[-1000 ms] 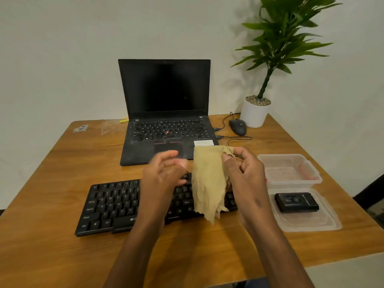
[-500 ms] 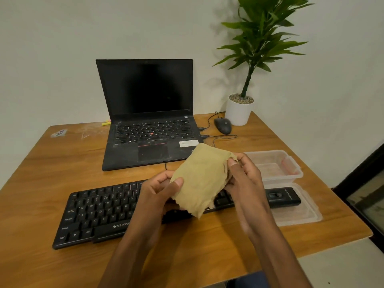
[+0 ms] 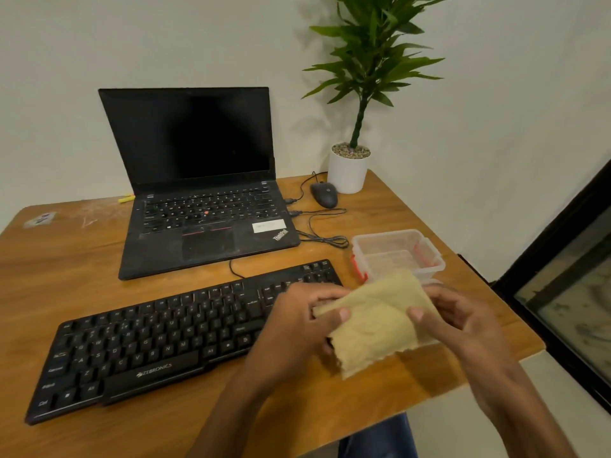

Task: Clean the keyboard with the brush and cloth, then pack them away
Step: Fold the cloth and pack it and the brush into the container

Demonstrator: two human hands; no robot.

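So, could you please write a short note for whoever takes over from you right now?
Left hand and right hand both pinch the cloth, held folded above the table's right end. The keyboard lies in front of the laptop. The open container stands behind the cloth. The brush is not visible.
Left: put the cloth in the container, find the brush, close up.

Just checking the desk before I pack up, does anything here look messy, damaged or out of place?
Small things only. The cloth has a ragged, frayed lower edge. The table shows pale scratch marks near its far left corner, and the mouse cable lies in loose loops beside the laptop. Nothing is spilled.
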